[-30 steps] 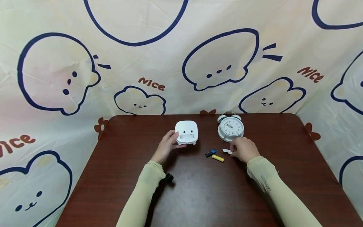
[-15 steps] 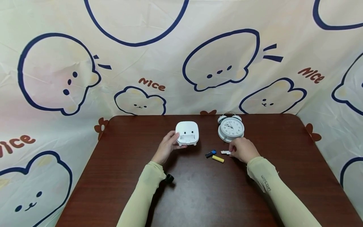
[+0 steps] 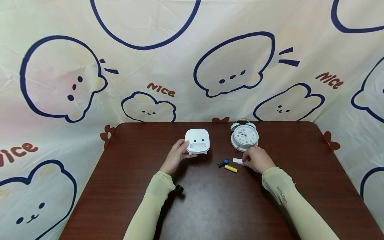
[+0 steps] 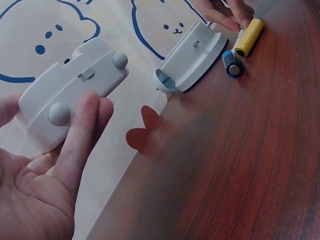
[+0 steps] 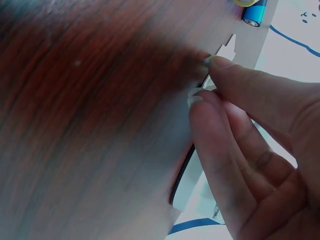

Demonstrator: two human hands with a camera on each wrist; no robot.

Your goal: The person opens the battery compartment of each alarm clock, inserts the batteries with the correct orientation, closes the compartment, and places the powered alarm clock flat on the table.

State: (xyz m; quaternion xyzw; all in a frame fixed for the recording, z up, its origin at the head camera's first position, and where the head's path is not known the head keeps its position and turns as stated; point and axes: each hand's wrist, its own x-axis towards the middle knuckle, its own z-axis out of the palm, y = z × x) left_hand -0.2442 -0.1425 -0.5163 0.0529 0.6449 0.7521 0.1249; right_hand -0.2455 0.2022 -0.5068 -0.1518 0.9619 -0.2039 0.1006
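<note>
My left hand [image 3: 176, 155] holds up a small square white clock [image 3: 197, 136], thumb at its side and fingers underneath. The side toward me has two dark spots and an open recess low down. Two round feet show on the clock [image 4: 75, 95] in the left wrist view. Pinched between the thumb and fingertips of my right hand [image 3: 258, 160] is a thin white battery cover [image 3: 237, 160], partly hidden by the fingers. To the left of it on the table lie a black-and-blue battery [image 3: 223, 163] and a yellow battery [image 3: 230, 168].
A white twin-bell alarm clock [image 3: 245, 135] stands just beyond my right hand. The brown table [image 3: 204, 206] ends at a cartoon-printed cloth [image 3: 186, 66] behind. A small black object [image 3: 179, 189] sits at my left wrist.
The battery cover has turned and shifted slightly left in my right fingers, showing more of its flat face. The left hand and its clock stay nearly still; the batteries have not moved.
</note>
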